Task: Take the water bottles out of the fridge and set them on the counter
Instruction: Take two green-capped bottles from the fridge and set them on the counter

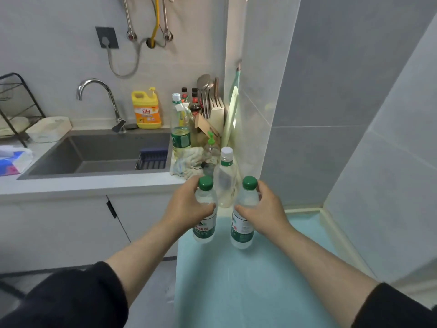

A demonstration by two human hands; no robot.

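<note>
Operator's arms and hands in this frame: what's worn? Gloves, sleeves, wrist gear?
Left hand and right hand are bare: no gloves, rings or watch visible. The left sleeve and right sleeve are plain black fabric, ending well short of the wrists, so both forearms are uncovered. No cables or markings.

立白 on yellow detergent jug [146,110], labels on water bottles [204,229] blurred
</note>
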